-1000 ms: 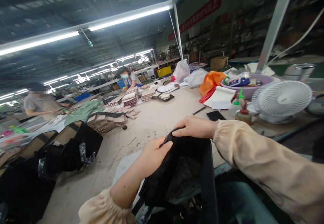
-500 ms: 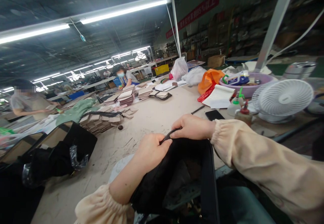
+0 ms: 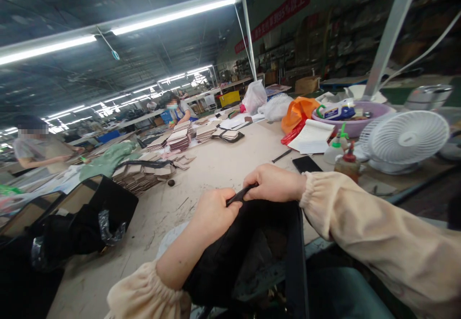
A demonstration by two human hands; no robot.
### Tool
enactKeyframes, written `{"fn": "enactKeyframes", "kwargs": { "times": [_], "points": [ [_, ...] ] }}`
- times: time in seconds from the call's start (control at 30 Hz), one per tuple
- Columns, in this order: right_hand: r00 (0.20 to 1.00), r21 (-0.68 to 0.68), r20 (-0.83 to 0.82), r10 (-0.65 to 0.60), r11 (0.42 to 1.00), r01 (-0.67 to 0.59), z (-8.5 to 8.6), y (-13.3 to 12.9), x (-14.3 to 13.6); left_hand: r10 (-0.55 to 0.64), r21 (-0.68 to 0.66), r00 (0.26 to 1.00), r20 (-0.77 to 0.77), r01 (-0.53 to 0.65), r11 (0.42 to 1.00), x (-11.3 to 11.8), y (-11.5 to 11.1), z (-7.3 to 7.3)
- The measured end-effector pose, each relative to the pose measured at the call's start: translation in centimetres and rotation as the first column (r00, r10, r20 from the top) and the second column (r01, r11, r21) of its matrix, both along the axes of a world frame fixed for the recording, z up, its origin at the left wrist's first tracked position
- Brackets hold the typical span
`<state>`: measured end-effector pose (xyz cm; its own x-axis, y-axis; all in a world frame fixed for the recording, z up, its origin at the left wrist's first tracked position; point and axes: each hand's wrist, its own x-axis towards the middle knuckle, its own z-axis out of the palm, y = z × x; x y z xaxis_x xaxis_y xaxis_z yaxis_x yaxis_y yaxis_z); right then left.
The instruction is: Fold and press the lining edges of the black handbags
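Observation:
Both hands pinch the upper edge of a black bag (image 3: pixel 212 268) at the near side of the table. My left hand (image 3: pixel 212 215) is closed, thumb and fingers on that edge. My right hand (image 3: pixel 273 183) grips the same edge just to the right, with a short dark stretch showing between the two. Below them the bag hangs open toward me, and a stiff black side strip (image 3: pixel 297 261) runs down its right. Its inside is too dark to make out. A black phone (image 3: pixel 307 164) and a thin dark tool (image 3: pixel 281 156) lie beyond my right hand.
More black bags (image 3: pixel 118 196) with plastic-wrapped parts lie at left. Stacked board pieces (image 3: pixel 179 139) stand farther back. At right are a white fan (image 3: pixel 406 139), small bottles (image 3: pixel 347 163), a notepad (image 3: pixel 311 136) and a purple basin (image 3: pixel 351 129). Two co-workers (image 3: pixel 43 148) (image 3: pixel 180 110) work across the tables.
My hands keep their hold on the bag's edge. The right fingers have shifted slightly along it, and the view has moved a little.

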<state>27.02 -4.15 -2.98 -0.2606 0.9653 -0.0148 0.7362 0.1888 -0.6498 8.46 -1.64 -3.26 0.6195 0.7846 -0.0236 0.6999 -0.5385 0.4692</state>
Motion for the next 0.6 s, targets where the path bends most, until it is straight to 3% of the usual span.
{"fn": "enactKeyframes", "kwargs": {
  "times": [0.2, 0.6],
  "points": [
    [0.992, -0.020, -0.121, 0.026, 0.999, -0.028, -0.49, -0.26, 0.32, 0.000, -0.015, 1.000, 0.027, 0.001, 1.000, -0.14, 0.35, -0.41],
    [1.000, -0.025, -0.011, 0.006, 1.000, -0.006, 0.28, -0.12, -0.30, -0.021, -0.086, 0.997, 0.071, 0.027, 0.996, -0.28, 0.10, -0.31]
  ]
}}
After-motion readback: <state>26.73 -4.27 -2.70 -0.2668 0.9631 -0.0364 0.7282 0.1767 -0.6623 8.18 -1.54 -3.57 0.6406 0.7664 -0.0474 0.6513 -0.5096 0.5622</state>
